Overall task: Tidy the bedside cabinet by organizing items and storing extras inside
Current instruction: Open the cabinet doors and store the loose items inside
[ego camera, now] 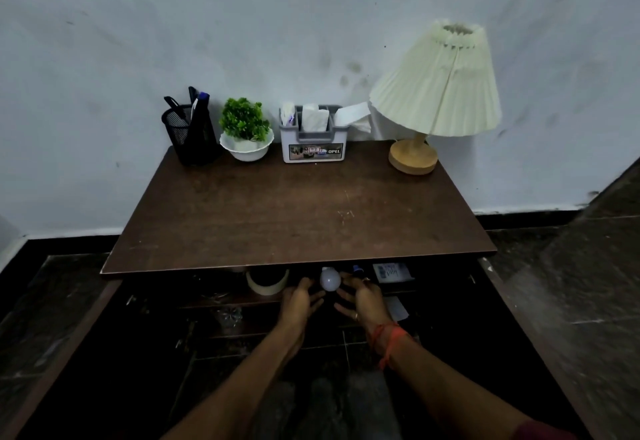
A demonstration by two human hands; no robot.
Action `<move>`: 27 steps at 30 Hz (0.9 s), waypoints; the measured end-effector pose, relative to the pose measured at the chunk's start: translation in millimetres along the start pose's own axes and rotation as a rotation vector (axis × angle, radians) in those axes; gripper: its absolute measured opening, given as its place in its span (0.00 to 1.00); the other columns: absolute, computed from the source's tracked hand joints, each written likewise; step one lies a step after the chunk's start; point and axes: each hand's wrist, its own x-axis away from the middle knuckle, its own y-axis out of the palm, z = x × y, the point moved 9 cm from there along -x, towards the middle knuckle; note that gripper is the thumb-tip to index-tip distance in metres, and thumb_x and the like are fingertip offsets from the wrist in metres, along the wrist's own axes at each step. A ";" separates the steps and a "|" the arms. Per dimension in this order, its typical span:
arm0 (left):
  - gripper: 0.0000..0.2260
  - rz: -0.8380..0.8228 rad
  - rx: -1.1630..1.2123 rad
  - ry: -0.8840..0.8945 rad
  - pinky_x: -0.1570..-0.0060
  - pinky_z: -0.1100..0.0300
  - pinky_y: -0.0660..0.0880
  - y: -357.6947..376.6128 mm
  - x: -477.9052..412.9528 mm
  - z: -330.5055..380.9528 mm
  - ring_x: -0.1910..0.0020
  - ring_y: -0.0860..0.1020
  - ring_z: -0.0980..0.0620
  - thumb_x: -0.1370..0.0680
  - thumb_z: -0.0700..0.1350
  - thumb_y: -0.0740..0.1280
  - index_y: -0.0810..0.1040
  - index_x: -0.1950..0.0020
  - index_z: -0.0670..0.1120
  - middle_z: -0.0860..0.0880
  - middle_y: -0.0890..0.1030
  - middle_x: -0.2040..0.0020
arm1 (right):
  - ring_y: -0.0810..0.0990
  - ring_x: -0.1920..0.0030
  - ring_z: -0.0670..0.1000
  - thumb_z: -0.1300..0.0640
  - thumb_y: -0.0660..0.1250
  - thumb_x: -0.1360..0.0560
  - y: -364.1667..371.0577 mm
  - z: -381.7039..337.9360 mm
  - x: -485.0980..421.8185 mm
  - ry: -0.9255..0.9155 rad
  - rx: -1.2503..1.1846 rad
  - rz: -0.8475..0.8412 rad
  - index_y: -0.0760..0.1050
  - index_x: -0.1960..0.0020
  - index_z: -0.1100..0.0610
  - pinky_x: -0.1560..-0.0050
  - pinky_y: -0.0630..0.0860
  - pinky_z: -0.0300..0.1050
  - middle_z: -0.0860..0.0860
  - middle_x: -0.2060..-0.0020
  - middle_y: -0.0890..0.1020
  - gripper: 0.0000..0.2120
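The dark wooden bedside cabinet top (pixel 298 211) carries a row of items along the wall. Below its front edge, inside the open cabinet, a white light bulb (pixel 329 278) lies on a shelf. My left hand (pixel 300 301) and my right hand (pixel 363 301) reach in on either side of the bulb, fingers spread and relaxed, holding nothing. A roll of tape (pixel 267 283) sits left of the bulb. A small blue-capped item (pixel 357 269) and a white packet (pixel 393 272) lie to its right.
Along the wall stand a black mesh pen holder (pixel 188 134), a green plant in a white bowl (pixel 246 131), a grey organizer with tissues (pixel 313 134) and a pleated lamp (pixel 436 93). Open cabinet doors (pixel 59 353) flank my arms. Dark tiled floor lies around.
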 end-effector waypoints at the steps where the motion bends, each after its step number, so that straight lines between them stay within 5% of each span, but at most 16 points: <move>1: 0.16 0.003 0.009 -0.004 0.47 0.51 0.75 0.8 -5.2 -2.0 0.43 0.76 0.42 0.16 0.42 0.55 0.68 0.31 0.37 0.39 0.75 0.34 | 0.78 0.50 0.50 0.60 0.57 0.20 -0.3 1.3 -5.2 0.004 -0.002 0.002 0.77 0.55 0.54 0.42 0.75 0.53 0.49 0.54 0.81 0.11; 9: 0.16 0.044 0.072 0.001 0.58 0.60 0.74 2.7 -26.4 -6.4 0.46 0.75 0.43 0.18 0.40 0.56 0.70 0.32 0.37 0.38 0.76 0.36 | 0.75 0.42 0.53 0.61 0.57 0.20 -0.5 12.5 -33.8 0.031 -0.028 0.013 0.75 0.45 0.57 0.46 0.75 0.52 0.54 0.45 0.78 0.09; 16: 0.10 0.012 0.114 0.043 0.50 0.56 0.75 5.0 -26.8 -3.7 0.43 0.75 0.45 0.18 0.40 0.56 0.73 0.40 0.43 0.41 0.77 0.35 | 0.75 0.40 0.54 0.59 0.57 0.19 -0.8 18.1 -37.1 0.040 -0.081 0.026 0.72 0.34 0.60 0.55 0.76 0.47 0.54 0.42 0.77 0.16; 27: 0.16 0.016 0.068 0.051 0.37 0.51 0.68 -31.9 20.8 1.5 0.31 0.71 0.40 0.17 0.40 0.55 0.71 0.32 0.40 0.42 0.73 0.30 | 0.72 0.34 0.56 0.56 0.54 0.18 -23.8 3.4 30.5 -0.006 -0.008 0.013 0.72 0.35 0.54 0.54 0.74 0.45 0.51 0.41 0.74 0.15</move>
